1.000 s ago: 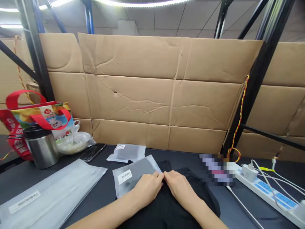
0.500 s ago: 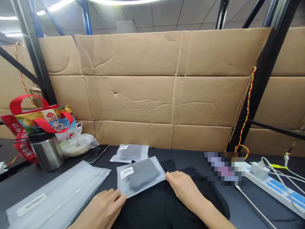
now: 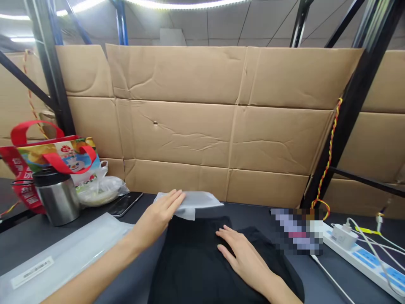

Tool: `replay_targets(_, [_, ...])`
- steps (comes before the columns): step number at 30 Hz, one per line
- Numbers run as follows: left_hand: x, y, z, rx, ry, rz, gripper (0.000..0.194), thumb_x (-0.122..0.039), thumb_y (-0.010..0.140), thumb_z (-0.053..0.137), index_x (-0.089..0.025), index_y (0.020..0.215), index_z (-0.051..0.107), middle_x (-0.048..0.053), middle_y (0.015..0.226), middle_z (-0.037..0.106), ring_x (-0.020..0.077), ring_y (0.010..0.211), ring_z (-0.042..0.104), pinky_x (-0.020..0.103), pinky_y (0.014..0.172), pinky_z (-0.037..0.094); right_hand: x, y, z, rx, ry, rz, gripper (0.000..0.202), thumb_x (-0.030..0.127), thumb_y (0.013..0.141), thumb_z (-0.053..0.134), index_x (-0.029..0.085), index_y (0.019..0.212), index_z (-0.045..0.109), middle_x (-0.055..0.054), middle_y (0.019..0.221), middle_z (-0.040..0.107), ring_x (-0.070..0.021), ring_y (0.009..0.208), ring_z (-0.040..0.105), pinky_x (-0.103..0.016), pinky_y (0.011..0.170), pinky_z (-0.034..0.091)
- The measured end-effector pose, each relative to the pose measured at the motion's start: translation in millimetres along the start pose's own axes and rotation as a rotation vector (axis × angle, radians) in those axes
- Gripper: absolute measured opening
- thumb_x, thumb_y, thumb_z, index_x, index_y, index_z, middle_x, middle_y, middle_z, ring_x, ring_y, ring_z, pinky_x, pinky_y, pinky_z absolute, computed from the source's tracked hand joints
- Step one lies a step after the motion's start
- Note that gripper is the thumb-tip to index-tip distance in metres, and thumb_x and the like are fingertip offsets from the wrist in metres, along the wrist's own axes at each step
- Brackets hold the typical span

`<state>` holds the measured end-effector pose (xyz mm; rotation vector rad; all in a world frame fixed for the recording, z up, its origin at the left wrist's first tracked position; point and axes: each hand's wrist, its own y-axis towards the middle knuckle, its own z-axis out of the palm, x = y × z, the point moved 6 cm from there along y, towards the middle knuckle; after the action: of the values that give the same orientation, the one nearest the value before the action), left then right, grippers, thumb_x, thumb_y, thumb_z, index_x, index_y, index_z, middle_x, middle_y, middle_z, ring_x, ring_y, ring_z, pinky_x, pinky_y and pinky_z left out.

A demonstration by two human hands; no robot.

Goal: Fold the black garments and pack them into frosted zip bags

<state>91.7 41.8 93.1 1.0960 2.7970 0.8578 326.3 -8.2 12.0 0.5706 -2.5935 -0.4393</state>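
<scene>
My left hand (image 3: 165,207) reaches to the back of the table and is closed on a frosted plastic bag (image 3: 202,200), its thumb hidden. The bag is tilted, so its face shows only as a narrow strip. A pale corner hangs below it; whether this belongs to a second packet I cannot tell. My right hand (image 3: 242,258), fingers spread and holding nothing, rests on a black cloth item (image 3: 193,266) that lies on the table in front of me. At the left lies a larger frosted bag (image 3: 72,249) with a barcode label.
A steel flask (image 3: 60,198), a red-handled bag (image 3: 63,147), a clear plastic bag (image 3: 101,190) and a phone (image 3: 125,204) stand or lie at the left. On the right are a power strip (image 3: 363,253) with cables and a blurred-out object (image 3: 297,232). Cardboard (image 3: 177,135) walls the back.
My left hand has carried the frosted bag from the black cloth to the back of the table. My right hand has let go of the bag's edge and spread on the cloth.
</scene>
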Motion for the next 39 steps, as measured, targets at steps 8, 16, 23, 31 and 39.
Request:
replay_targets(8, [67, 1, 47.6, 0.102, -0.121, -0.029, 0.061, 0.003, 0.075, 0.037, -0.015, 0.132, 0.051, 0.009, 0.138, 0.053, 0.0231, 0.130, 0.045, 0.043, 0.108, 0.035, 13, -10, 2, 0.139, 0.025, 0.017, 0.041, 0.042, 0.095, 0.045, 0.027, 0.133, 0.052, -0.005, 0.143, 0.046, -0.0239, 0.135, 0.036, -0.045, 0.111, 0.027])
replay_targets(16, [43, -22, 42.4, 0.059, -0.278, -0.130, 0.035, -0.021, 0.093, 0.037, -0.016, 0.119, 0.059, 0.006, 0.118, 0.063, 0.0260, 0.114, 0.055, 0.037, 0.101, 0.042, 11, -5, -4, 0.001, 0.051, 0.014, 0.033, 0.036, 0.092, 0.051, 0.028, 0.123, 0.059, -0.005, 0.129, 0.059, -0.0236, 0.124, 0.049, -0.044, 0.106, 0.033])
replay_targets(23, [34, -32, 60.7, 0.100, -0.408, -0.190, 0.017, -0.024, 0.081, 0.058, -0.023, 0.098, 0.060, 0.002, 0.090, 0.063, 0.0214, 0.088, 0.060, 0.034, 0.082, 0.049, -28, 31, -10, -0.175, 0.008, 0.146, 0.032, 0.027, 0.090, 0.052, 0.019, 0.119, 0.059, -0.009, 0.111, 0.065, -0.0249, 0.106, 0.057, -0.042, 0.094, 0.043])
replay_targets(31, [36, -28, 66.4, 0.083, -0.513, -0.305, 0.007, -0.020, 0.079, 0.052, -0.023, 0.085, 0.049, 0.001, 0.091, 0.057, 0.0199, 0.085, 0.057, 0.032, 0.077, 0.048, -46, 36, 6, -0.236, 0.036, 0.203, 0.021, 0.029, 0.086, 0.056, 0.019, 0.103, 0.062, -0.005, 0.087, 0.060, -0.0223, 0.084, 0.060, -0.036, 0.078, 0.049])
replay_targets(39, [31, -33, 46.6, 0.092, -0.596, -0.304, 0.004, -0.024, 0.088, 0.042, -0.024, 0.087, 0.046, 0.001, 0.092, 0.065, 0.0207, 0.088, 0.062, 0.032, 0.082, 0.048, -29, 38, -14, -0.335, 0.190, 0.111, 0.005, 0.023, 0.087, 0.048, 0.023, 0.086, 0.053, -0.005, 0.099, 0.063, -0.0209, 0.097, 0.060, -0.034, 0.084, 0.048])
